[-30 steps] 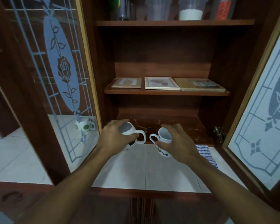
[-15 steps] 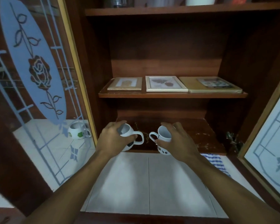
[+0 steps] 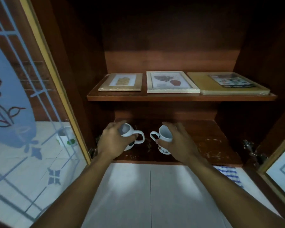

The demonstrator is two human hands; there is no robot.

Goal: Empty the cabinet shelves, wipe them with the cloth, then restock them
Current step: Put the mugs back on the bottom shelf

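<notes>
– Left mug and right mug, where are they?
– Over the front of the bottom shelf, handles facing each other, close but apart
– And the fingers?
– The left hand grasps its mug from the outer side, fingers curled round the rim; the right hand does likewise
– Around them?
– A blue-checked cloth lies on the tiled tabletop at the right; picture frames lie flat on the middle shelf

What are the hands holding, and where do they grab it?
The left hand grips the left mug round its body; the right hand grips the right mug the same way. Neither holds a handle.
</notes>
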